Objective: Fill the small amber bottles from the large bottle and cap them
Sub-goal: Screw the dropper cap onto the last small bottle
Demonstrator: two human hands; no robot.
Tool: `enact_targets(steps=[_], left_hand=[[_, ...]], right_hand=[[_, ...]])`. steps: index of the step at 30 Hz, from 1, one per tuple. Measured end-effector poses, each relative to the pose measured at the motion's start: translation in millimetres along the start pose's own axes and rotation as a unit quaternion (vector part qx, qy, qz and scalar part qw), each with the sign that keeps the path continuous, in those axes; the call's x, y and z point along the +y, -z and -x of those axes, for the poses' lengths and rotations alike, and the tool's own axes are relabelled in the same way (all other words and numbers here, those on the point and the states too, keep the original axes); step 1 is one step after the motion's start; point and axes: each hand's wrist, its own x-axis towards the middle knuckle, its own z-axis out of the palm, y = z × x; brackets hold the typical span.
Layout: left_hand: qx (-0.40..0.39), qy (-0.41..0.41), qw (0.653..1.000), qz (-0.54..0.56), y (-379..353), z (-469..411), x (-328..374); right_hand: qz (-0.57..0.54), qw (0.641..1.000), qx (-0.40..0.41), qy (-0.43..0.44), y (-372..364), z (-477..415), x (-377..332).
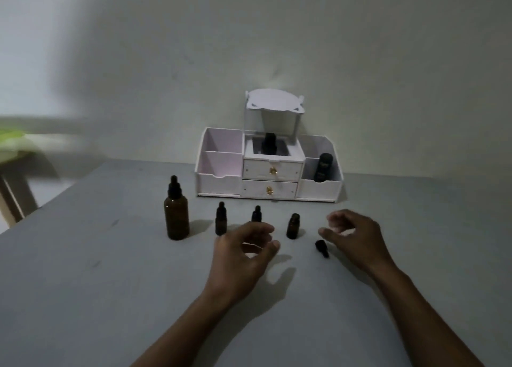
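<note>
The large amber bottle [176, 214] with a black dropper cap stands at the left of a row on the grey table [83, 283]. To its right stand two capped small amber bottles [220, 220] [256, 214]; my left hand partly hides the second. A third small bottle [293, 226] stands uncapped. Its black dropper cap [322, 248] lies on the table to the right. My left hand [245, 251] hovers in front of the middle bottle, fingers curled apart, holding nothing. My right hand [353, 235] hovers just right of the loose cap, fingers apart and empty.
A white desk organiser [221, 181] with two small drawers stands at the back against the wall. It holds a dark bottle [269, 144] in its middle well and another dark bottle [323, 167] in its right compartment. The table's left edge runs diagonally at the left.
</note>
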Motion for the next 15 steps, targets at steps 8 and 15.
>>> enact_targets(steps=[8,15], left_hand=[[0.006,0.094,0.995,-0.023,-73,-36,-10],[-0.024,0.121,0.992,-0.029,-82,-59,-17]], right_hand=[[0.073,0.993,-0.087,-0.039,-14,7,6],[-0.108,0.994,-0.012,-0.027,-2,-25,-15]])
